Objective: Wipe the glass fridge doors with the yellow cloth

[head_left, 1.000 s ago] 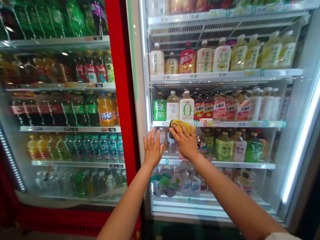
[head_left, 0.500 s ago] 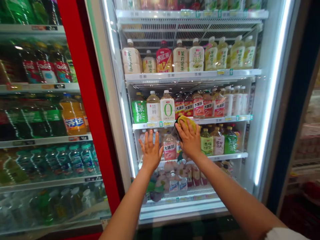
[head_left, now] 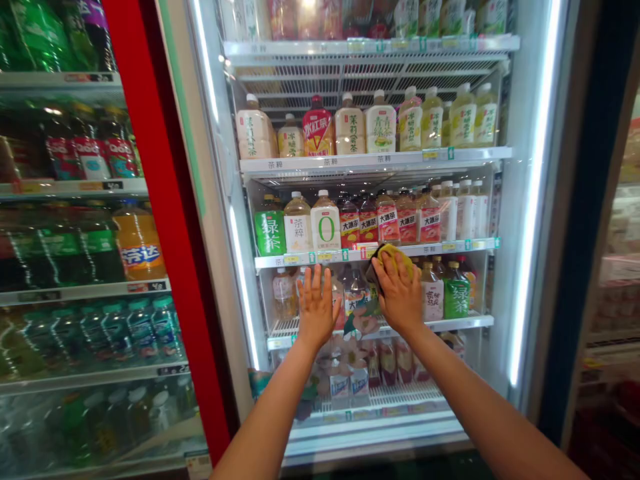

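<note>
My left hand is raised flat with its fingers spread, in front of the lower shelf of a lit drinks cooler; nothing is in it. Whether its palm touches a clear pane cannot be told. My right hand presses a folded yellow and dark cloth under its fingers, level with the price rail of the shelf above. Behind the hands stand bottles, among them a white-labelled "0" bottle and a green-labelled tea bottle. My hands hide several bottles of the lower row.
A red upright frame divides this cooler from another one at left, with soda bottles on its shelves. A bright light strip runs down the right side. Pale flower shapes overlap the lower shelves.
My right hand has moved to the right with the cloth, along the price rail. My left hand has shifted right too, staying open. The shelves sit slightly further left and lower in view.
</note>
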### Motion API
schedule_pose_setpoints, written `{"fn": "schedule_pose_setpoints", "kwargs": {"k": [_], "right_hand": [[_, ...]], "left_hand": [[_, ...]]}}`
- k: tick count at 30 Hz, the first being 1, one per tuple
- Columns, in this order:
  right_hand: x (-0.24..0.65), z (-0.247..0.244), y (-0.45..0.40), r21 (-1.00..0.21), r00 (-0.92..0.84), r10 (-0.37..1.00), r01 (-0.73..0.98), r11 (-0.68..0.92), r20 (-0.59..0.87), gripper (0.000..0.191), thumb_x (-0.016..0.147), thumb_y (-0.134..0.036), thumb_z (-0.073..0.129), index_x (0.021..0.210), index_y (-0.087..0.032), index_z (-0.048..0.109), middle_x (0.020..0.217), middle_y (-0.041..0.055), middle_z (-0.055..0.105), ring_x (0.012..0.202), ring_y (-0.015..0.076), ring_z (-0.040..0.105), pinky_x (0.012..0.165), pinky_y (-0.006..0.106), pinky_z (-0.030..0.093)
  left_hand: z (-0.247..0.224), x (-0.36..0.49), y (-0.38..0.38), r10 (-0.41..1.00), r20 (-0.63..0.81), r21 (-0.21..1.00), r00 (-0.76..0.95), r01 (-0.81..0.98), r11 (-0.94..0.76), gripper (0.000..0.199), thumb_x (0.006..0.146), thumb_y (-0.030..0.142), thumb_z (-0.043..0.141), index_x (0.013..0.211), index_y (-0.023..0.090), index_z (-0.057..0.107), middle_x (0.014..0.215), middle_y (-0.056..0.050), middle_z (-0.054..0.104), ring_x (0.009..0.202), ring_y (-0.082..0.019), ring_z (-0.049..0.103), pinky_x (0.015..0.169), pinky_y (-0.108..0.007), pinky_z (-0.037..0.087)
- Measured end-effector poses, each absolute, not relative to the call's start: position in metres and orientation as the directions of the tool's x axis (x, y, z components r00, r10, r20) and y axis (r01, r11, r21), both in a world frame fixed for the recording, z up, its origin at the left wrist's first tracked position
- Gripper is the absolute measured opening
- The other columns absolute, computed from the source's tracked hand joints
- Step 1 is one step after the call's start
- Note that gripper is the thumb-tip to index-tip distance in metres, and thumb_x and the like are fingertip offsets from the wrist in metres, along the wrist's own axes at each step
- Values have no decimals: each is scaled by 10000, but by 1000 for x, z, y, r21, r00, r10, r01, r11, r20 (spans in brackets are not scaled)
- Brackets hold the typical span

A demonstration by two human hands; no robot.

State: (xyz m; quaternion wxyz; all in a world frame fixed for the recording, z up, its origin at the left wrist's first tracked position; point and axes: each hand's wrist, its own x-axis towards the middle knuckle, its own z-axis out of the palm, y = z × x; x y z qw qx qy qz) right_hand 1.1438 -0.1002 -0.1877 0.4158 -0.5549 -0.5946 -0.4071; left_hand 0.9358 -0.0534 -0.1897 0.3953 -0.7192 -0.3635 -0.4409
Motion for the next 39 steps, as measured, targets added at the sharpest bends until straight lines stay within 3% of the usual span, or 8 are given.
{"fn": "schedule_pose_setpoints", "kwargs": {"k": [2,8,11,15,21,28,34,39], "right_hand": [[1149,-205,-105,4,-13,319,1000,28,948,675,882,-204,565,1544,-219,435,1630,96,405,1535,325,250,1215,588,132],[1162,-184,-108,254,-305,378,950,179,874,645,922,-174,512,1542,-327,424,1605,1,455,1536,243,255,1243,556,56],[1185,-170,-104,104,-129,355,991,89,926,694,899,-181,530,1568,-292,383,1647,37,383,1550,268,222,1230,574,121],[1200,-204,-105,-134,139,291,990,-39,947,731,876,-196,539,1582,-205,353,1650,123,360,1549,325,216,1193,607,206],[1198,-201,-112,155,-210,426,975,161,880,691,897,-165,502,1560,-328,393,1621,23,431,1550,270,233,1241,590,70],[1234,-211,-109,-173,166,338,985,-7,927,767,890,-179,512,1617,-227,270,1671,119,317,1571,315,147,1206,617,177],[1243,-216,-114,58,-99,450,993,104,888,757,871,-127,494,1591,-299,335,1655,46,369,1573,284,155,1236,617,92],[1284,-199,-111,-126,99,362,991,52,927,754,901,-150,481,1617,-253,269,1684,95,290,1579,290,145,1227,606,183]], "left_hand": [[-192,945,-53,171,915,-263,365,862,-432,815,987,368,540,1635,115,116,1680,-202,220,1582,-322,7,1278,-598,131],[-192,968,-53,197,887,-297,418,842,-451,842,999,391,516,1626,63,61,1649,-232,293,1583,-313,58,1277,-609,81],[-192,975,-53,189,896,-287,401,850,-441,871,998,398,520,1619,30,32,1642,-253,291,1582,-308,60,1284,-584,100],[-194,980,-56,185,894,-298,409,848,-438,829,981,375,559,1637,140,109,1674,-217,219,1581,-321,57,1275,-614,90],[-193,999,-58,201,867,-322,455,822,-470,843,993,354,527,1626,69,49,1655,-224,272,1582,-295,74,1286,-583,91],[-195,1014,-59,196,868,-303,456,799,-520,830,975,327,563,1639,154,97,1683,-183,202,1580,-312,99,1285,-587,87],[-199,1041,-55,131,843,-371,522,740,-560,840,962,321,589,1638,191,108,1673,-150,265,1583,-280,110,1293,-555,43],[-198,1066,-56,120,832,-379,542,711,-592,799,970,309,566,1637,202,140,1666,-140,287,1577,-275,160,1297,-540,41]]}}
